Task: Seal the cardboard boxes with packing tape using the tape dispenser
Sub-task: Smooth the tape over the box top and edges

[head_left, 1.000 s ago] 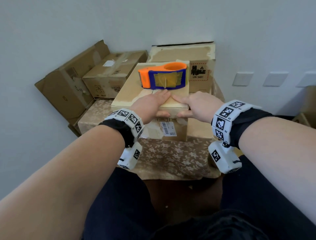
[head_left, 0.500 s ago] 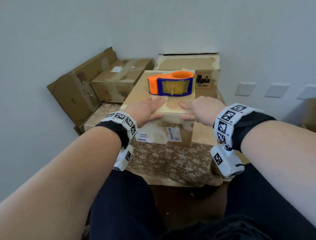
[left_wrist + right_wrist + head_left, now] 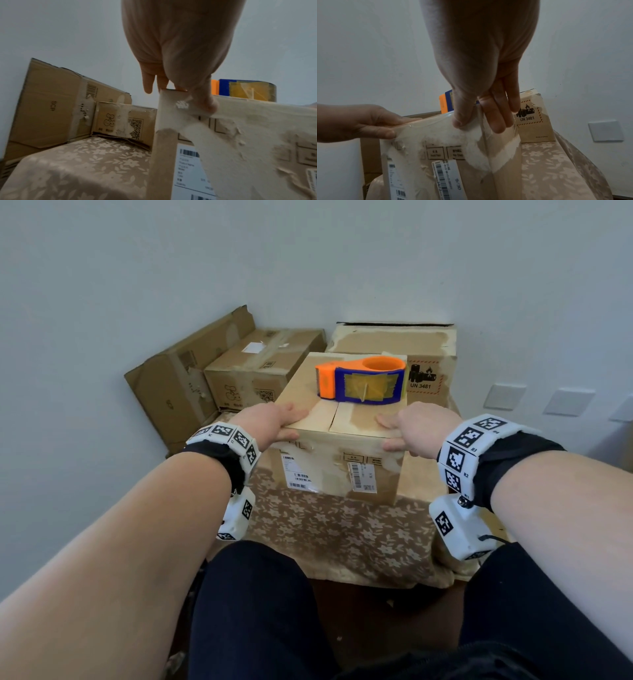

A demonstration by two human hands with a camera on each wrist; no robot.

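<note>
The cardboard box stands on the cloth-covered desk, its top flaps closed with the centre seam untaped. The tape dispenser lies untouched on the box's far end. The left hand and right hand grip the box's near corners, fingers on top, thumbs on the front. Taping appears not yet begun.
</note>
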